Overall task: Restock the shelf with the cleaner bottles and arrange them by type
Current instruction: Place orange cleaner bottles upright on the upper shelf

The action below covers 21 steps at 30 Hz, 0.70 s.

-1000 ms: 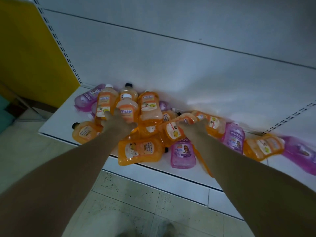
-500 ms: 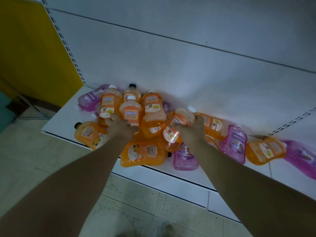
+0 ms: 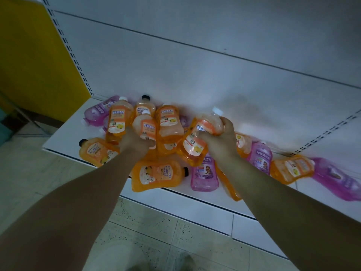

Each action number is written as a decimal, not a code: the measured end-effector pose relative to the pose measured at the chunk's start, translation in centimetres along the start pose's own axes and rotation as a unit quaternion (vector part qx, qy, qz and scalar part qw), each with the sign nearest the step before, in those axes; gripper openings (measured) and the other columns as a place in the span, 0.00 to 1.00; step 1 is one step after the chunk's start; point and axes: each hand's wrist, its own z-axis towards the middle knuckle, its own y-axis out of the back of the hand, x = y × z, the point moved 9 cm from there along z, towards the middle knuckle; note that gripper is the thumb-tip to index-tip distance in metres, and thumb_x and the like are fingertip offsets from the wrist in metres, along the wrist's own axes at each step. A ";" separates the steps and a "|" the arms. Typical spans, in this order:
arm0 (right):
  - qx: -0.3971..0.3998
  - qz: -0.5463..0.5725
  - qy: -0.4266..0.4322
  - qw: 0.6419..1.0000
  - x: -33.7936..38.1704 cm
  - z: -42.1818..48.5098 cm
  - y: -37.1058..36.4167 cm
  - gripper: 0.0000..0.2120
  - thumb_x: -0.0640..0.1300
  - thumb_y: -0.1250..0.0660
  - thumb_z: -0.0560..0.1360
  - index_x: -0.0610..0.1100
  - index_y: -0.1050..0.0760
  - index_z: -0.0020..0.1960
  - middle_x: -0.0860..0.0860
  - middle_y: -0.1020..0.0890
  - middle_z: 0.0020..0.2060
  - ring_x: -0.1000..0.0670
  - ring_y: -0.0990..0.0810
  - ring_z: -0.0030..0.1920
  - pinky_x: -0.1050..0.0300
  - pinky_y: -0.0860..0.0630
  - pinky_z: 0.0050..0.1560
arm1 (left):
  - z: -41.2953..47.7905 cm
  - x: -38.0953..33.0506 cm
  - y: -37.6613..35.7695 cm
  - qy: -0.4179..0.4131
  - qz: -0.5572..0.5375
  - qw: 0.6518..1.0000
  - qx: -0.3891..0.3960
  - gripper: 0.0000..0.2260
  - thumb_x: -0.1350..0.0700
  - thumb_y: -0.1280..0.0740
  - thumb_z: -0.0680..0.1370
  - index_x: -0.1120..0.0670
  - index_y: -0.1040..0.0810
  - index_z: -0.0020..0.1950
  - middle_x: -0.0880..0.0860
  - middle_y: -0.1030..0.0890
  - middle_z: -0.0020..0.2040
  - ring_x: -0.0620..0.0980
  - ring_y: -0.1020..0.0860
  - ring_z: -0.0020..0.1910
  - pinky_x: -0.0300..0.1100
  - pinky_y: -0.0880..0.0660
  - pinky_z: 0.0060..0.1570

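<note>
A low white shelf (image 3: 64,137) has a white back panel (image 3: 195,75) rising behind it. A speckled tiled floor (image 3: 148,227) lies in front of the shelf and a yellow panel (image 3: 29,55) stands to its left. On the shelf, orange and purple cleaner bottles (image 3: 168,122) lie in a jumbled heap, with a few purple ones (image 3: 336,177) trailing toward the shelf's right end. Above the middle of the shelf, the right hand (image 3: 222,141) is wrapped around a tilted orange bottle (image 3: 197,141), its white cap toward the back panel. The left hand (image 3: 134,142) curls around the base of a white-capped orange bottle (image 3: 145,126) in the heap.
</note>
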 end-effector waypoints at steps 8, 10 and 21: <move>0.057 0.005 0.049 0.997 4.0 -2.0 -0.1 0.31 0.38 0.23 0.65 0.56 0.32 0.62 0.56 0.22 0.52 0.57 0.20 0.49 0.64 0.24 0.37 | -3.2 -1.9 4.1 -0.024 -0.101 0.995 -0.002 0.27 0.54 0.22 0.68 0.53 0.29 0.63 0.50 0.21 0.53 0.52 0.22 0.51 0.46 0.27 0.44; 0.077 -0.005 0.059 0.995 4.9 -2.8 -0.5 0.33 0.39 0.23 0.65 0.56 0.33 0.64 0.56 0.23 0.53 0.56 0.21 0.50 0.64 0.24 0.39 | -4.6 -2.7 5.2 -0.049 -0.121 0.991 0.002 0.29 0.54 0.21 0.66 0.51 0.29 0.64 0.48 0.21 0.54 0.50 0.21 0.52 0.46 0.25 0.46; 0.071 0.008 0.117 0.991 10.7 -12.9 0.1 0.37 0.39 0.23 0.66 0.58 0.38 0.67 0.61 0.26 0.49 0.57 0.22 0.46 0.64 0.24 0.38 | -15.5 -4.1 11.4 -0.167 -0.148 0.972 0.072 0.37 0.52 0.22 0.68 0.45 0.39 0.70 0.47 0.23 0.59 0.52 0.23 0.57 0.53 0.23 0.55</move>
